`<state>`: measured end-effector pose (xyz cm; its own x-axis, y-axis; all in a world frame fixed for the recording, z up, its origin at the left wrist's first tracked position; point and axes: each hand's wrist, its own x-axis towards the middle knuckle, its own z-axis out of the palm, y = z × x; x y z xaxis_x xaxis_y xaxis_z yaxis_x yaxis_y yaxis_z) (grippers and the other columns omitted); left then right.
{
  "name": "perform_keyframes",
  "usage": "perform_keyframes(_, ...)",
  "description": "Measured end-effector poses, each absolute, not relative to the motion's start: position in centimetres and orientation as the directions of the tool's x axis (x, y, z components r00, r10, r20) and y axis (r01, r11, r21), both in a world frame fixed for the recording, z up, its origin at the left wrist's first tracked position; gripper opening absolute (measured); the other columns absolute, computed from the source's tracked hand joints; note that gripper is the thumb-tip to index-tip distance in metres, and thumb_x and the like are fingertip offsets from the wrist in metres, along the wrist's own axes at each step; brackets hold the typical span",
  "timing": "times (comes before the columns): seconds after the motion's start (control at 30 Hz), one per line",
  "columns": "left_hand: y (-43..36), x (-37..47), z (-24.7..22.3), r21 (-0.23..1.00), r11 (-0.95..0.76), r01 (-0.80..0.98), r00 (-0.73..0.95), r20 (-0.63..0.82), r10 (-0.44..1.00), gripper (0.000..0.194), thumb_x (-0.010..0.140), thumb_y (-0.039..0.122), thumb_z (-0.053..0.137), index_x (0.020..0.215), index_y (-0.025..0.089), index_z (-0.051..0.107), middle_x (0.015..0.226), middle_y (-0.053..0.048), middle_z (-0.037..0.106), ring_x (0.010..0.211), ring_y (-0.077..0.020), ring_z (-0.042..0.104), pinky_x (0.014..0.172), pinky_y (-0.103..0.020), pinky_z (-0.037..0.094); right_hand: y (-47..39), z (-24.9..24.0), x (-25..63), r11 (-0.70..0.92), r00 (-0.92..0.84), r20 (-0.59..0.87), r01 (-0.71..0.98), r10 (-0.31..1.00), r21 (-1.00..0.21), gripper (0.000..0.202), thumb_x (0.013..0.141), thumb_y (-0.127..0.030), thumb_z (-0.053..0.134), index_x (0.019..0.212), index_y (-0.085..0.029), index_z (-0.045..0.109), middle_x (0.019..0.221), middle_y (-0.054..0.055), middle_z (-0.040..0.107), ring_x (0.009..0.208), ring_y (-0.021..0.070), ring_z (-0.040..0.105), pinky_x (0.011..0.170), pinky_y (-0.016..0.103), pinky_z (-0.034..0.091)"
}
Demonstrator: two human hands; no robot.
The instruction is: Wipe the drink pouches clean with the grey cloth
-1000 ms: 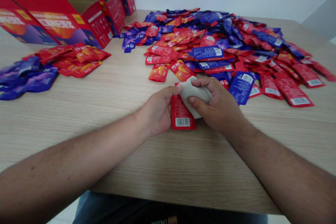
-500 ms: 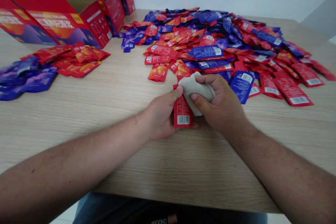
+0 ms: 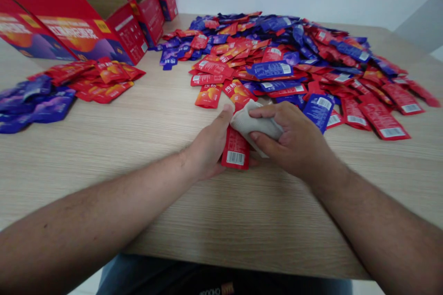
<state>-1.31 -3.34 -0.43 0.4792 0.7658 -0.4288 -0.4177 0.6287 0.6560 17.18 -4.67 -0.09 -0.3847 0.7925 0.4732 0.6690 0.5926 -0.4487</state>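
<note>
My left hand (image 3: 212, 143) holds a red sachet (image 3: 236, 150) from beneath, its barcode side facing up and its printed end toward me. The thumb lies along the sachet's left edge, and most of the fingers are hidden under it. In my right hand (image 3: 294, 136) is a folded whitish ribbed cloth (image 3: 258, 124), pinched between thumb and fingers. The cloth rests on the upper part of the sachet and covers it. Just beyond both hands lies the near edge of a big heap of red and blue sachets (image 3: 273, 70).
Red and purple printed boxes (image 3: 74, 37) with raised flaps stand at the back left. In front of them lie a small pile of red sachets (image 3: 100, 78) and one of blue sachets (image 3: 34, 101). The wooden table (image 3: 166, 221) ends close to my body, and a white wall rises behind.
The cloth has slid slightly left and down across the held sachet, and my right hand has tilted with it. The sachet and my left hand have shifted a little to the left.
</note>
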Motion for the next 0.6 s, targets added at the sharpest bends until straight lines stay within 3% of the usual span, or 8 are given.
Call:
perform_keyframes(0.17, -2.80, -1.66, -0.42, 0.659, 0.623, -0.421, 0.470, -0.429, 0.771, 0.067, 0.111, 0.061, 0.033, 0.125, 0.012, 0.075, 0.098, -0.016, 0.082, 0.089, -0.0276, 0.080, 0.066, -0.031, 0.061, -5.62, -0.04, 16.64, 0.671, -0.560, 0.372, 0.574, 0.740, -0.469, 0.030, 0.094, -0.026, 0.070, 0.124, -0.027, 0.074, 0.116, 0.009, 0.073, 0.099, 0.0258, 0.071, 0.084, 0.040, 0.058)
perform_keyframes(0.3, -2.69, -1.63, 0.03, 0.660, 0.635, -0.401, 0.461, -0.453, 0.763, 0.064, 0.112, 0.058, 0.031, 0.125, 0.012, 0.074, 0.096, -0.015, 0.082, 0.081, -0.0272, 0.079, 0.065, -0.035, 0.062, -5.36, 0.03, 16.87, 0.579, -0.423, 0.405, 0.681, 0.810, -0.447, 0.037, 0.091, -0.027, 0.072, 0.129, -0.025, 0.074, 0.114, 0.009, 0.074, 0.104, 0.0299, 0.070, 0.089, 0.045, 0.057)
perform_keyframes(0.5, -2.70, -1.71, 0.23, 0.653, 0.636, -0.411, 0.432, -0.474, 0.767, 0.057, 0.112, 0.051, 0.036, 0.124, 0.012, 0.076, 0.090, -0.013, 0.081, 0.074, -0.0248, 0.077, 0.060, -0.031, 0.058, -5.59, 0.09, 16.62, 0.672, -0.585, 0.340, 0.572, 0.736, -0.471, 0.033, 0.092, -0.024, 0.070, 0.124, -0.027, 0.077, 0.118, 0.009, 0.071, 0.101, 0.0254, 0.070, 0.087, 0.040, 0.058)
perform_keyframes(0.6, -2.53, -1.75, 0.02, 0.636, 0.638, -0.435, 0.469, -0.445, 0.763, 0.053, 0.110, 0.043, 0.036, 0.128, 0.012, 0.075, 0.091, -0.014, 0.081, 0.081, -0.0290, 0.078, 0.067, -0.038, 0.062, -5.50, -0.04, 16.70, 0.583, -0.445, 0.382, 0.678, 0.810, -0.448, 0.037, 0.091, -0.027, 0.072, 0.128, -0.028, 0.075, 0.115, 0.010, 0.073, 0.104, 0.0294, 0.070, 0.090, 0.045, 0.058)
